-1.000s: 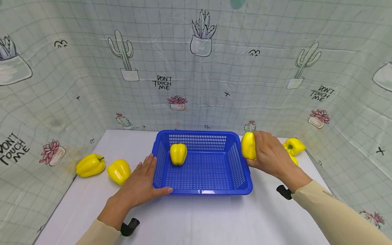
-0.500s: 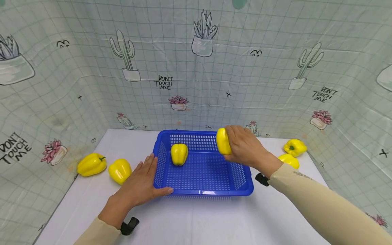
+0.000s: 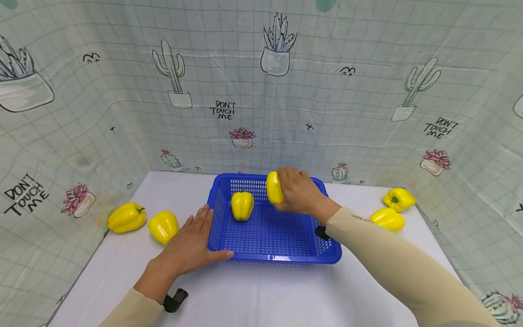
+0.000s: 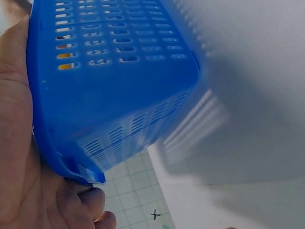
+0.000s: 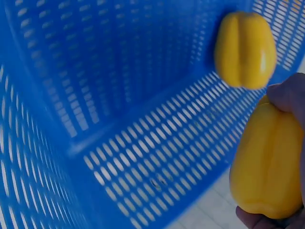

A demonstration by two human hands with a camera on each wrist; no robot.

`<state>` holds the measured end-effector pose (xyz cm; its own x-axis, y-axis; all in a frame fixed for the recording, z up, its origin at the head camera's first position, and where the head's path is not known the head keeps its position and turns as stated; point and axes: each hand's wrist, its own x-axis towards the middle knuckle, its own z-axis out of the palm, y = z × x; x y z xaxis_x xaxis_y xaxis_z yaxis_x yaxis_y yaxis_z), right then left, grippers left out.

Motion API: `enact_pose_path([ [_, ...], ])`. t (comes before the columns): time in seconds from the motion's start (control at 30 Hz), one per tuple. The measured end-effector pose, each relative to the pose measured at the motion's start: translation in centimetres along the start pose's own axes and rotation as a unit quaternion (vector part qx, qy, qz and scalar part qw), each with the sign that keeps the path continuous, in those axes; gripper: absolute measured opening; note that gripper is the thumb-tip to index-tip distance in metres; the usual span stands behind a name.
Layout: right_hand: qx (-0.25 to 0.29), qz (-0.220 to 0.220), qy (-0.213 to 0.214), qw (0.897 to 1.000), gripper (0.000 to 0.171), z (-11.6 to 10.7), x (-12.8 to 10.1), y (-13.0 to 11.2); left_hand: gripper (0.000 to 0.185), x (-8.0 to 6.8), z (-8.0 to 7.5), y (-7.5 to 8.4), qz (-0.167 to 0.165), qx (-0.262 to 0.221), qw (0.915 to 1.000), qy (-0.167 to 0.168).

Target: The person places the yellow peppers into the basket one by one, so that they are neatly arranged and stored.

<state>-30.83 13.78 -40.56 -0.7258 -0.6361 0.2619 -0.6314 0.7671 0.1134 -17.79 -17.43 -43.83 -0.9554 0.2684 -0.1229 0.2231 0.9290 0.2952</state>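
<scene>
A blue plastic basket (image 3: 282, 258) with slotted walls stands mid-table. One yellow bell pepper (image 3: 242, 206) sits inside it, toward the left wall. Above the basket's back half, my right hand (image 3: 300, 190) grips a second yellow bell pepper (image 3: 274, 188) from its right side. The right wrist view shows this held pepper (image 5: 267, 162) between thumb and fingers, close to the pepper in the basket (image 5: 245, 50). My left hand (image 3: 188, 247) rests at the basket's left front corner, fingers straight along the left rim and thumb on the front rim. The left wrist view shows it against the basket's outside (image 4: 114, 90).
Left of the basket lie two yellow bell peppers, one farther out (image 3: 127, 218) and one near my left hand (image 3: 163, 227). Two more lie at right, one behind (image 3: 399, 200) and one (image 3: 388, 219) beside my right sleeve. A cactus-print cloth (image 3: 278, 113) hangs behind the white table (image 3: 253, 295).
My right hand has carried its pepper leftward from beside the basket's right rim to over the inside, near the other pepper. The left hand has stayed on the rim.
</scene>
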Motion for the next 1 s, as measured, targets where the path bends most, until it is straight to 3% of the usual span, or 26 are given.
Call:
enact_pose_path([
  [0.33,0.026,0.024,-0.04,0.999,0.082,3.0,0.1,-1.0,0.133,0.0,-0.2,0.2,-0.006,0.003,1.0,-0.004],
  [0.6,0.038,0.041,-0.108,0.993,0.091,4.6,0.3,-1.6,0.132,0.0,-0.2,0.1,0.0,-0.004,1.0,-0.008],
  [1.0,0.056,0.057,-0.135,0.988,0.081,6.5,0.5,-1.9,0.132,-0.1,-0.1,0.1,-0.001,-0.007,0.9999,-0.008],
])
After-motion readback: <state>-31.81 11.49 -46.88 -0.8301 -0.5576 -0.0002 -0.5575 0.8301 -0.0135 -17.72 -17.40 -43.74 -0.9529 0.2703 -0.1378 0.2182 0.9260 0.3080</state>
